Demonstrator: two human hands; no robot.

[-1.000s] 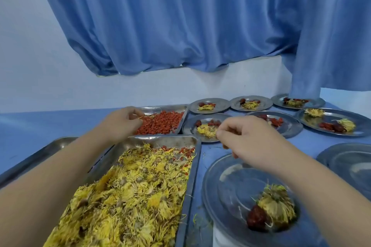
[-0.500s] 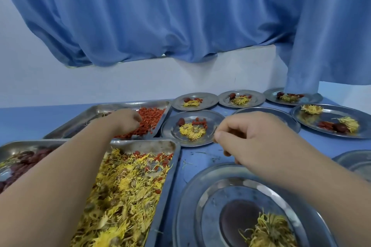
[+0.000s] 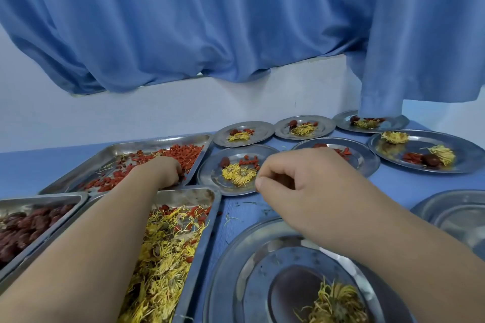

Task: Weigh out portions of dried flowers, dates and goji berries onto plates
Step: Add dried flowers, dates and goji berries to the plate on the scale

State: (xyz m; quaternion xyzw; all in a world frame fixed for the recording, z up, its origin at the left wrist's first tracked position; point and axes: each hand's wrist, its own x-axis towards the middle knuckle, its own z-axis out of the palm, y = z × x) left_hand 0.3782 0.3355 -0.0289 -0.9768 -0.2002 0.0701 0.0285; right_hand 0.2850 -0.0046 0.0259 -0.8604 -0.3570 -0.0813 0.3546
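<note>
Though left fingers point(image 3: 176, 168) buried unseen, right fingers point(image 3: 265, 179) curled – three trays point(image 3: 157, 140), eight plates point(image 3: 226, 270)

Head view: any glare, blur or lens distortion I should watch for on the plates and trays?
Head view: soft, even light; mild sheen on the near plate and goji tray, nothing blown out. Wide-angle stretch enlarges the forearms and bends the edges. Right hand slightly soft; far plates sharp enough.

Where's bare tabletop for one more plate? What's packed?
Free: blue tabletop left of the goji tray, back to the wall. A narrower strip lies between the filled plates and the empty plate at right. Crowded: the three trays sit edge to edge, far plates nearly touching. The near plate crowds the flower tray.
</note>
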